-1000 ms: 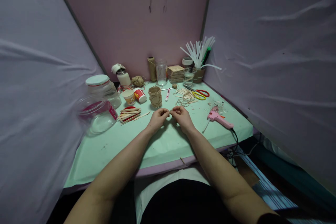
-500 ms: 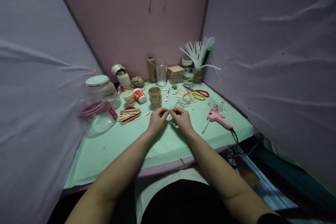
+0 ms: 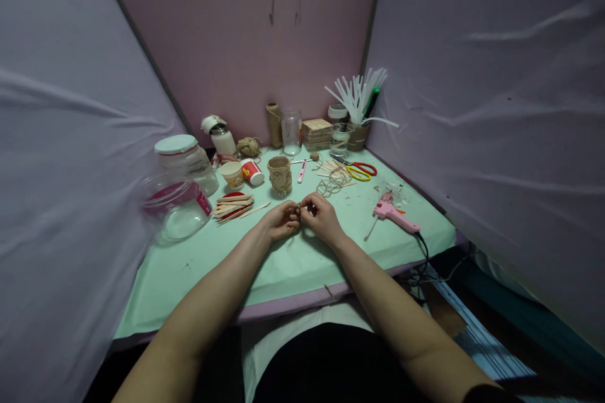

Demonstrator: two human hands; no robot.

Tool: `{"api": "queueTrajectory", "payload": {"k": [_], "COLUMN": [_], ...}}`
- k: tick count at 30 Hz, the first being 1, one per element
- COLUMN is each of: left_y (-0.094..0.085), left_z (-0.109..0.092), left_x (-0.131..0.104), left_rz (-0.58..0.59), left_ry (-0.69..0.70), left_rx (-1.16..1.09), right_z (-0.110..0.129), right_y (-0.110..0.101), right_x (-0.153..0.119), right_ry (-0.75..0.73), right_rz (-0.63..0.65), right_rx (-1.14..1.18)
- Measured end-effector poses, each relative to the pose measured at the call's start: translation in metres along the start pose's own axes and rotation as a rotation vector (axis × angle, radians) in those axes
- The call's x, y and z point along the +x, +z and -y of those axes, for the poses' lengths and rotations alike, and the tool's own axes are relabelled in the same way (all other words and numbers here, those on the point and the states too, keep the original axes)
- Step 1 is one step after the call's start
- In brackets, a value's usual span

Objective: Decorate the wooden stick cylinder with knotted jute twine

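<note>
My left hand (image 3: 282, 219) is turned partly palm up at the middle of the table, its fingers curled and their tips pinched together. My right hand (image 3: 319, 217) meets it fingertip to fingertip, thumb and forefinger pinched. Something thin and small is between them, too small to make out; it may be the end of the twine. Loose loops of twine (image 3: 332, 182) lie just beyond my right hand, over thin wooden sticks. A brown decorated cup (image 3: 280, 176) stands upright behind my left hand.
Left are clear jars (image 3: 182, 211), flat wooden sticks (image 3: 232, 206) and paper cups (image 3: 252, 172). Right are scissors (image 3: 362, 170) and a pink glue gun (image 3: 394, 215) with its cord over the edge. Wooden squares (image 3: 316, 133), a glass jar (image 3: 292, 132) and a twine ball (image 3: 248, 147) stand behind.
My left hand has rolled from palm down to partly palm up and moved slightly nearer to me. The joined fingertips have shifted a little left and toward me.
</note>
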State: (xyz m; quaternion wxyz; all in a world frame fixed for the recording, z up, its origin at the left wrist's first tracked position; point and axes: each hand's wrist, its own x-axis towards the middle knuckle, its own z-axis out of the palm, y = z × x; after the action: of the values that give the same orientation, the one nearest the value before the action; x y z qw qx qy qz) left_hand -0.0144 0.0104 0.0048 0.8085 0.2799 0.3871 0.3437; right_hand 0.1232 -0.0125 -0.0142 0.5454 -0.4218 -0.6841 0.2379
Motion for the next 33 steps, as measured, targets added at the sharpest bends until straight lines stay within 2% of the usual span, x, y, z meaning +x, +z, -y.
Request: {"api": "queueTrajectory", "payload": {"k": [2,5,7,9,13,15,20,26,31,33], "left_y": [0.001,0.004,0.004,0.004,0.001,0.0,0.0,-0.001,0.004,0.006], "left_z": [0.002,0.008,0.011,0.011,0.006,0.005,0.009,0.012,0.012,0.012], "left_x": [0.0,0.002,0.004,0.004,0.003,0.002,0.004,0.007,0.004,0.001], "left_rz": [-0.029,-0.142,-0.198,-0.19,-0.019,0.016,-0.09,-0.207,-0.221,-0.232], "left_ry": [0.11,0.419,0.536,0.536,0.315,0.265,0.45,0.625,0.576,0.533], "left_rx": [0.047,0.238,0.347,0.359,0.166,0.135,0.316,0.559,0.577,0.534], "right_z": [-0.001,-0.003,-0.003,-0.002,0.0,-0.001,-0.005,-0.008,-0.014,-0.014], "right_y": [0.0,0.001,0.0,0.0,-0.002,-0.001,-0.001,-0.002,-0.004,-0.005], "right_x": [0.0,0.001,0.002,0.003,0.004,0.004,0.004,0.005,0.006,0.006], "right_ry": [0.052,0.162,0.192,0.187,0.187,0.245,0.368,0.388,0.425,0.438], "right_rz": [-0.001,-0.044,-0.063,-0.074,-0.066,-0.052,-0.059,-0.112,-0.261,-0.244], "right_rx": [0.042,0.1,0.12,0.135,0.238,0.326,0.418,0.295,0.225,0.255]}}
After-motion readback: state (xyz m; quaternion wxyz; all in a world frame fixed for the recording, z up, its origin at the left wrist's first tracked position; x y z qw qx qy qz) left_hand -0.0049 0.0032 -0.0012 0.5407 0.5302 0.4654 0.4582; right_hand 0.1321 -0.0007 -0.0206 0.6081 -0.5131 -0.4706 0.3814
